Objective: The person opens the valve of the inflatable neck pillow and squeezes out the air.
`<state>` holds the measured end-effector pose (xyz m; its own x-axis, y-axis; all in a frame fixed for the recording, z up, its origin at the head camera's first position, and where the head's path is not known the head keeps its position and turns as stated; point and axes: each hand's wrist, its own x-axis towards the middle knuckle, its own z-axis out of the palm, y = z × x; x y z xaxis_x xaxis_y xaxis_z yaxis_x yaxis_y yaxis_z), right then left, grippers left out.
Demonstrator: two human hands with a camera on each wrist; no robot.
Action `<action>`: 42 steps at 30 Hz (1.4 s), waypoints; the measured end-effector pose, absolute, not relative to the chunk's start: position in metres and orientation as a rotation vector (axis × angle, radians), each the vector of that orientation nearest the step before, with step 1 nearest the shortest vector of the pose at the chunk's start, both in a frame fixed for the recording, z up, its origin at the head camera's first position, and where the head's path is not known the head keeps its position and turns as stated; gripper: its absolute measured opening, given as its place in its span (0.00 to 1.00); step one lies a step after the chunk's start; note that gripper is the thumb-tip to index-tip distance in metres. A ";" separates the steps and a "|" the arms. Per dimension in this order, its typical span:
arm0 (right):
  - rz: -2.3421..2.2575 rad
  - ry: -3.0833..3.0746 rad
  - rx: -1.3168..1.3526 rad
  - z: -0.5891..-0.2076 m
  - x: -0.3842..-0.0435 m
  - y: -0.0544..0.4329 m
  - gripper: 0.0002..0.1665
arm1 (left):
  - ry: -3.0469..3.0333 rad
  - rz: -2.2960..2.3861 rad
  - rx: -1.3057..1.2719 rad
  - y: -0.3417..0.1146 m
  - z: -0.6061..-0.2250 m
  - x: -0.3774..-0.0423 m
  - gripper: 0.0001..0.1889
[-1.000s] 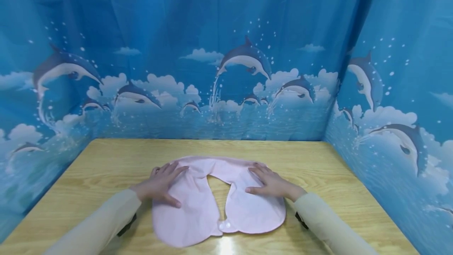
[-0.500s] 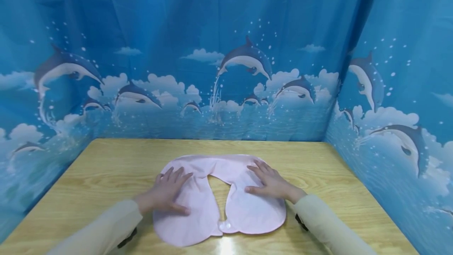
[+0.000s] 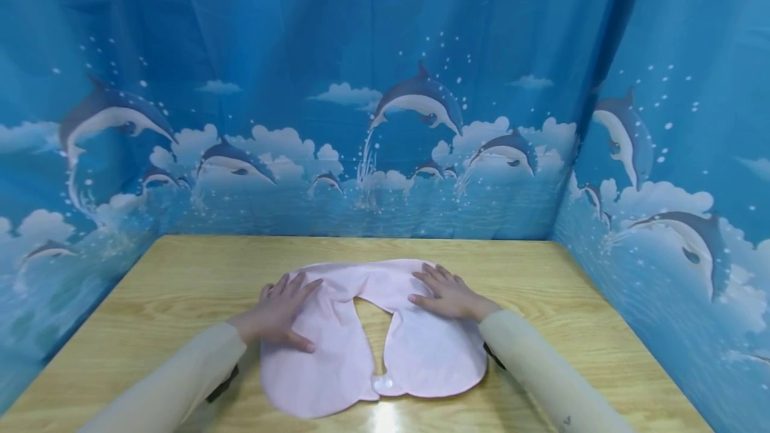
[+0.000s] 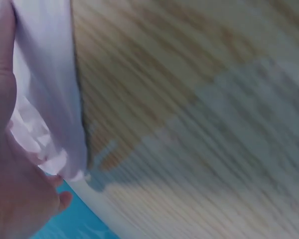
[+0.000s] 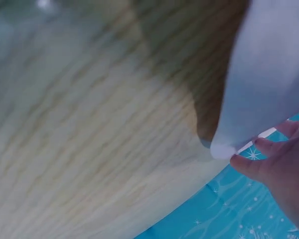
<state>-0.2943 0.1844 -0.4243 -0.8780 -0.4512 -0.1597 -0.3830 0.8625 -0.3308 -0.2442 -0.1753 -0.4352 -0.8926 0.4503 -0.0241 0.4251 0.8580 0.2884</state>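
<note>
A pale pink baby bib [image 3: 319, 379], shaped like a wide collar, lies spread on the table. Its two front ends meet at white snaps [image 3: 383, 383] near the front, round a narrow neck opening. My left hand [image 3: 278, 313] rests on its left side, fingers spread. On the upper right part lies my right hand [image 3: 448, 294], its fingers straight and the tips close to the far edge. The left wrist view shows the bib's edge [image 4: 55, 89] beside the thumb. In the right wrist view, fingertips touch the cloth's border [image 5: 259, 84].
The wood-grain table [image 3: 210, 272] extends around the bib on all sides. A blue curtain [image 3: 289, 52] printed with dolphins hangs behind the table and along its sides. Both forearms wear light beige sleeves [image 3: 180, 373].
My left hand slid inward over the bib, then back out a little. My right hand has moved up and slightly left, and the bib's upper right edge has shifted a little farther away.
</note>
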 end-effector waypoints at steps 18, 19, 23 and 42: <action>-0.295 2.789 -0.573 -0.434 -0.304 0.186 0.50 | 2.846 0.404 0.734 -0.192 -0.426 -0.260 0.61; -0.290 2.792 -0.570 -0.434 -0.303 0.187 0.50 | 2.840 0.406 0.729 -0.193 -0.425 -0.260 0.61; -0.264 2.805 -0.556 -0.435 -0.297 0.191 0.50 | 2.834 0.415 0.720 -0.197 -0.426 -0.261 0.61; -0.479 2.762 -0.876 -0.419 -0.254 0.189 0.48 | 2.902 0.406 0.703 -0.174 -0.432 -0.221 0.62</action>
<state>-0.2536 0.1895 -0.4189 -0.8030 -0.5883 -0.0952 -0.5219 0.7713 -0.3643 -0.2210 -0.1736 -0.4321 -0.8835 0.4645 -0.0605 0.4301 0.8556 0.2880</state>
